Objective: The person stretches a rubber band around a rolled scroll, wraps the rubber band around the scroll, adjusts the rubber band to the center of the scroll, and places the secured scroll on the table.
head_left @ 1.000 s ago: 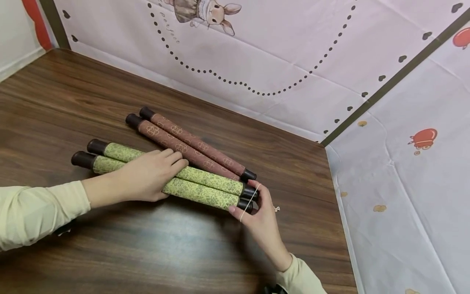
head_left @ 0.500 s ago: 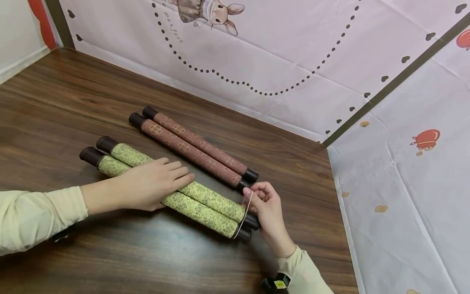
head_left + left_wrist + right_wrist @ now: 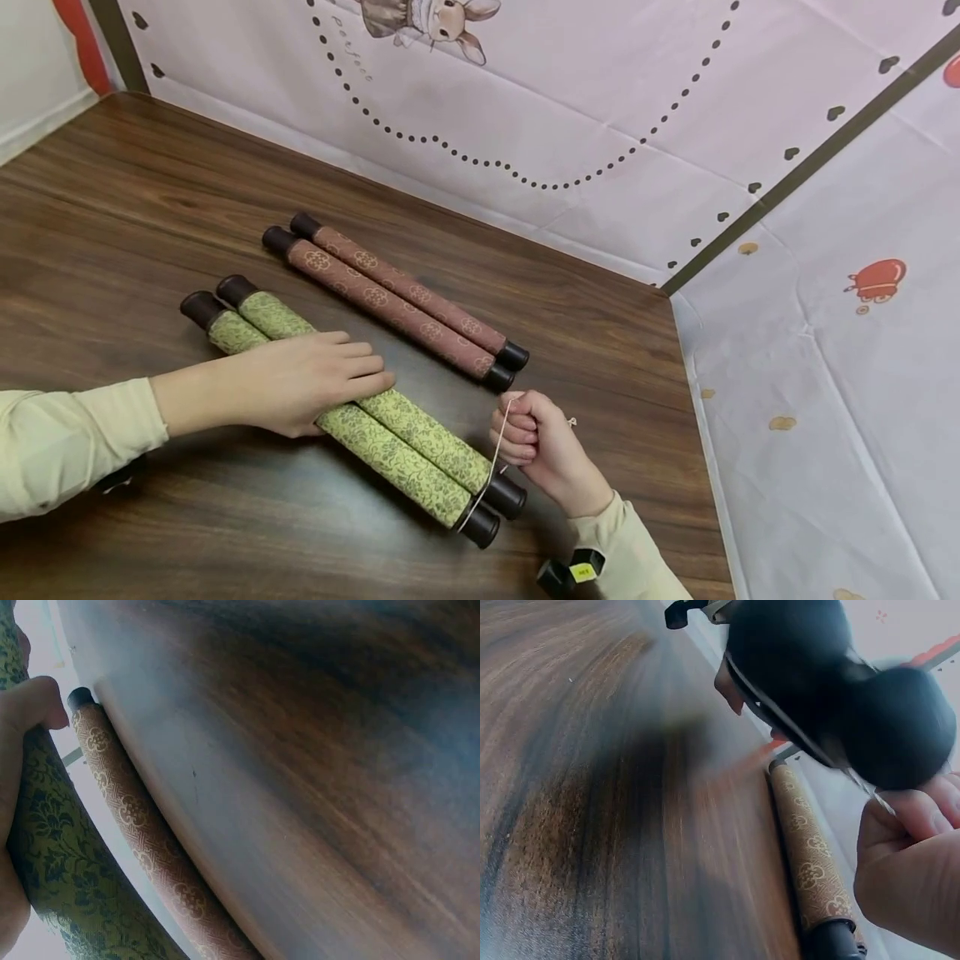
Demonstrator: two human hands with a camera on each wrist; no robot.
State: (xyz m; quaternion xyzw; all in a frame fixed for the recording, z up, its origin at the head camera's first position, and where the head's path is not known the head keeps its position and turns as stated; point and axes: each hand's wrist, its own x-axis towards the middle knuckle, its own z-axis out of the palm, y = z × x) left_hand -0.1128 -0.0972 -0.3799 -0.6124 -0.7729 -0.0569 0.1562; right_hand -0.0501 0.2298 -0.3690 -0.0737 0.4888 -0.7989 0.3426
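A green patterned scroll (image 3: 397,467), two side-by-side rolls with dark end knobs, slants across the table in the head view. My left hand (image 3: 300,379) grips it around the middle from above; the left wrist view shows the thumb against its green cloth (image 3: 67,847). A thin white string (image 3: 498,454) loops around the rolls by the near right knobs. My right hand (image 3: 547,446), fingers curled, pinches that string and draws it taut, apart from the knobs. In the right wrist view the dark knobs (image 3: 896,727) loom blurred above the right fingers.
A reddish-brown scroll (image 3: 390,304) with flower patterns and dark knobs lies just behind the green one on the wooden table (image 3: 225,517). Printed cloth walls stand along the back (image 3: 540,108) and right side (image 3: 817,400).
The right hand has pulled the string from across the knobs onto the scroll's end and away. The green scroll's right end has swung toward the person, away from the brown scroll.
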